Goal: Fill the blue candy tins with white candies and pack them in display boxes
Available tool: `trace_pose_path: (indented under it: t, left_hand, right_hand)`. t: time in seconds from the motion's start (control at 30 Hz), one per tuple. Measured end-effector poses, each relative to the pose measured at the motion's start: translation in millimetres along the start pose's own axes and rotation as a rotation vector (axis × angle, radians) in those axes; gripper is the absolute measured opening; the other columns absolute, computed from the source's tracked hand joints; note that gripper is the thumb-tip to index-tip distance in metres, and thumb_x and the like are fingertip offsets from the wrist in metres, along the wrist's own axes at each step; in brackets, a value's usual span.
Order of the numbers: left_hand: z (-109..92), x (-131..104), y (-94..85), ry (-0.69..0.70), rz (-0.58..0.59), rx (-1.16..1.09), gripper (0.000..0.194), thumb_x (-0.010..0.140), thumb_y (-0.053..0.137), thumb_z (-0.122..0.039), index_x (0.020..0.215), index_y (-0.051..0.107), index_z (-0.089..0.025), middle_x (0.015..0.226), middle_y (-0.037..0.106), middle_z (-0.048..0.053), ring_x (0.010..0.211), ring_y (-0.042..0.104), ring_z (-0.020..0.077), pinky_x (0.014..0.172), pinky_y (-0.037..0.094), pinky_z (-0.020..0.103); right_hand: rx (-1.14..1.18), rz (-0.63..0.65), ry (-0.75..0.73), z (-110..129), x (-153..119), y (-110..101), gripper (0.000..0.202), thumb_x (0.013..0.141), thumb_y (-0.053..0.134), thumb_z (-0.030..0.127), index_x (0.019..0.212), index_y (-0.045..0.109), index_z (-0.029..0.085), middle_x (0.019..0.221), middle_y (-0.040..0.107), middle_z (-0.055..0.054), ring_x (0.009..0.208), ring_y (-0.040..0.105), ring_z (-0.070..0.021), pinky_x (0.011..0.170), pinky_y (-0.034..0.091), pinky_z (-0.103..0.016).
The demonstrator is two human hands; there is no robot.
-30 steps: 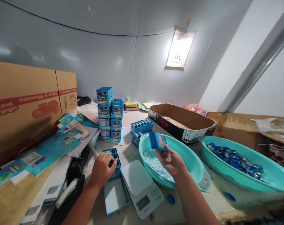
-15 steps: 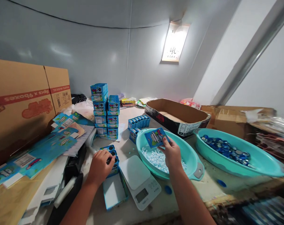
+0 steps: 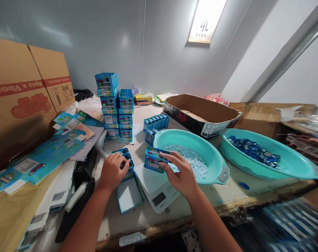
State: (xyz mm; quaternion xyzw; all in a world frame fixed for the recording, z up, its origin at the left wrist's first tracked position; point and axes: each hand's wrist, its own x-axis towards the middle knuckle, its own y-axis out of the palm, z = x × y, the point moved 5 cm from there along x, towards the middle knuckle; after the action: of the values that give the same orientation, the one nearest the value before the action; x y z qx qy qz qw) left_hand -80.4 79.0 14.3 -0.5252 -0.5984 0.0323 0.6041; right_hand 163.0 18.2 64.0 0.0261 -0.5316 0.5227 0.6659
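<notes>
My right hand [image 3: 181,173] grips a small blue candy box [image 3: 156,159] marked "Caramelo Macizo" between thumb and fingers. That box is just over the white plate of a kitchen scale [image 3: 153,182]. My left hand [image 3: 113,171] is curled over blue candy boxes [image 3: 128,175] with dark round spots on top, its thumb and fingers on them. They stand at the far end of an open display carton [image 3: 130,196], whose near part shows a bare white bottom. Behind my right hand, a turquoise basin [image 3: 214,154] contains small pale candies [image 3: 187,155].
Stacked blue cartons [image 3: 109,105] stand at the back, with a row of boxes [image 3: 156,122] beside them. On the right another turquoise basin [image 3: 292,161] holds blue tins [image 3: 256,152]. A shallow cardboard tray [image 3: 201,112] sits behind. Flat printed card [image 3: 48,150] and a big carton [image 3: 25,84] occupy the left.
My right hand has brought the candy box left and down from over the basin to the scale. My left hand stays on the boxes. The view has tilted down.
</notes>
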Motion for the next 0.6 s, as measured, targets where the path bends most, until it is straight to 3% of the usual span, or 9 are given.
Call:
trace_pose_path:
  t: [0.27, 0.33, 0.5, 0.6]
  left_hand:
    - [2, 0, 2.4, -0.022, 0.009, -0.004, 0.020, 0.094, 0.065, -0.025, 0.076, 0.059, -0.021, 0.080, 0.064, 0.001, 0.083, 0.059, 0.0216, 0.075, 0.038, 0.034]
    - [3, 0, 3.3, -0.038, 0.006, -0.013, 0.019, 0.094, 0.066, -0.024, 0.076, 0.059, -0.021, 0.079, 0.064, 0.001, 0.083, 0.059, 0.0216, 0.076, 0.039, 0.034]
    - [2, 0, 4.4, -0.053, 0.018, -0.032, 0.019, 0.095, 0.064, -0.025, 0.076, 0.060, -0.021, 0.080, 0.064, 0.001, 0.085, 0.059, 0.0218, 0.077, 0.039, 0.034]
    - [1, 0, 3.4, -0.042, 0.009, -0.022, 0.019, 0.094, 0.064, -0.024, 0.077, 0.059, -0.021, 0.079, 0.063, 0.001, 0.083, 0.058, 0.0219, 0.076, 0.039, 0.034]
  right_hand:
    - [-0.104, 0.227, -0.024, 0, -9, 33, 0.029, 0.101, 0.054, 0.026, 0.123, 0.071, 0.023, 0.109, 0.071, -0.011, 0.090, 0.071, -0.0245, 0.074, 0.060, -0.033]
    - [-0.139, 0.284, -0.013, -4, -12, 39, 0.029, 0.099, 0.056, 0.023, 0.125, 0.071, 0.023, 0.112, 0.071, -0.011, 0.093, 0.072, -0.0253, 0.078, 0.061, -0.036]
    - [-0.270, 0.387, 0.017, -5, -7, 29, 0.016, 0.089, 0.070, 0.016, 0.103, 0.077, 0.021, 0.137, 0.062, -0.014, 0.120, 0.064, -0.0345, 0.100, 0.056, -0.051]
    - [-0.273, 0.485, 0.010, -9, 11, 17, 0.014, 0.086, 0.076, 0.021, 0.100, 0.078, 0.023, 0.135, 0.065, -0.012, 0.116, 0.067, -0.0338, 0.100, 0.056, -0.051]
